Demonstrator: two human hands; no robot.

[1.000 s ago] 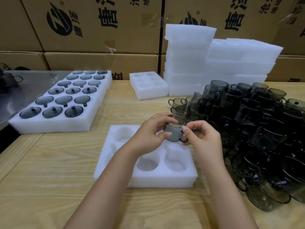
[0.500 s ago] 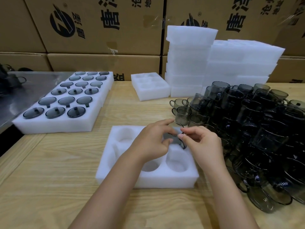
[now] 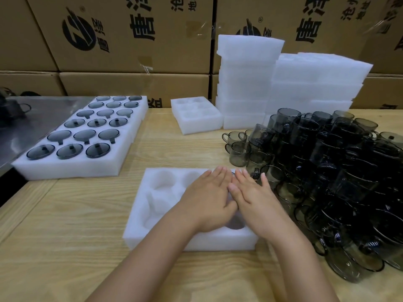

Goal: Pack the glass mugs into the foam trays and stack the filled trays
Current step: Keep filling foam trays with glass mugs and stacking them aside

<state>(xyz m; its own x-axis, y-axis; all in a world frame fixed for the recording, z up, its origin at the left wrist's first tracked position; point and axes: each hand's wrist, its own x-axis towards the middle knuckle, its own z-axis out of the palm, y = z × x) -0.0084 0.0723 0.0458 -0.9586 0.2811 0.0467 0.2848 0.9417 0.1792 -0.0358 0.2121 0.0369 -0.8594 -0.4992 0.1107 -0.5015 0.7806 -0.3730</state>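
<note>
A: Where the forearms come in over the near edge of the counter (image 3: 65, 247), both hands lie flat on the foam tray (image 3: 139, 227). Noted: the left hand (image 3: 207, 199) and the right hand (image 3: 257, 201) are side by side, fingers straight, inner edges touching.

B: Gripping anything?

A: No. They are palms down over the tray's far right corner. Whether a mug sits beneath them, cannot tell; that spot is hidden.

B: The other cavities?

A: Those in view on the left show bare white foam.

B: And the mugs?

A: The pile of mugs (image 3: 327, 171) is just right of the tray. Smoky grey glass, heaped, some upright, some tipped. The nearest ones are close to the right fingertips.

B: Left side?

A: The filled trays (image 3: 72, 168), with mugs seated three across, lie along the edge of a metal surface (image 3: 32, 123).

B: Further back?

A: One small tray (image 3: 196, 127) stands alone. Then foam stacks (image 3: 246, 83), with printed cartons (image 3: 130, 51) behind them.
</note>
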